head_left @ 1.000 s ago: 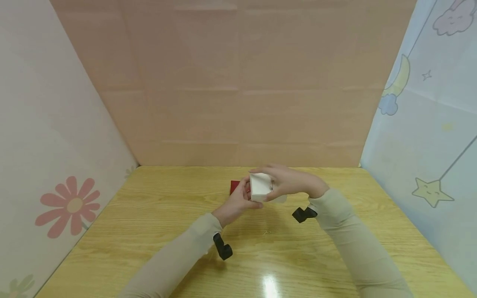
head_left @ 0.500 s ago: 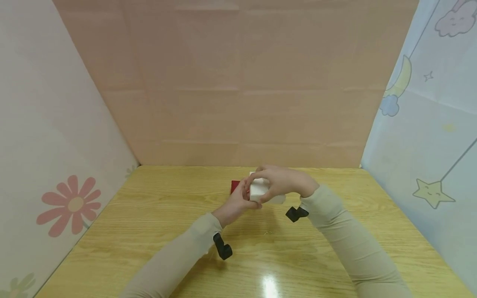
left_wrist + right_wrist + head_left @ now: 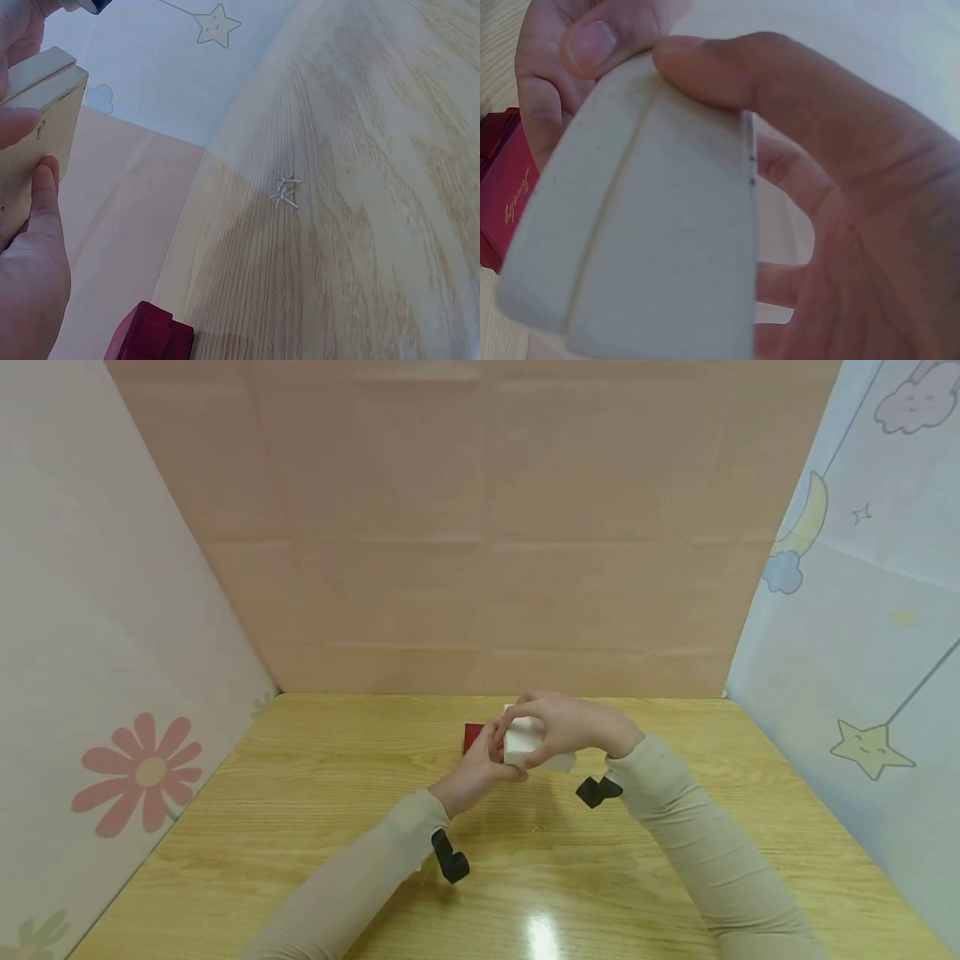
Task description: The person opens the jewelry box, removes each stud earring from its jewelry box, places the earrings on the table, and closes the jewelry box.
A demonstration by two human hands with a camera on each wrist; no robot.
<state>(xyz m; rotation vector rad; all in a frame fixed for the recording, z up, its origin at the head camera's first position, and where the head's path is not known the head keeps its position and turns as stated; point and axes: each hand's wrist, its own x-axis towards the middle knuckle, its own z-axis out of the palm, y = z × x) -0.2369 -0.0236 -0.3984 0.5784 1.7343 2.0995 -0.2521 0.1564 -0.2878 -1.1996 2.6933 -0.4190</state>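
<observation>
Both hands hold a white box [image 3: 522,739] above the table. A seam runs along its side in the right wrist view, and dark specks mark one face in the left wrist view. My left hand [image 3: 474,770] grips its left end from below, with the thumb along the near side. My right hand [image 3: 573,725] arches over it from the right, fingers and thumb pinching its opposite sides. Another white piece [image 3: 561,762] shows below the right hand; whether it is joined to the box I cannot tell. A red box [image 3: 514,191] with gold lettering sits on the table behind the left hand.
Small thin pale bits with spiky ends [image 3: 286,192] lie on the wooden table [image 3: 337,760] in front of the hands. A pinkish-brown backdrop [image 3: 480,568] rises at the back edge. Patterned white panels [image 3: 862,635] flank the sides.
My right hand has shifted left along the white box and covers more of it. The left hand has stayed nearly in place. Little differs from half a second ago.
</observation>
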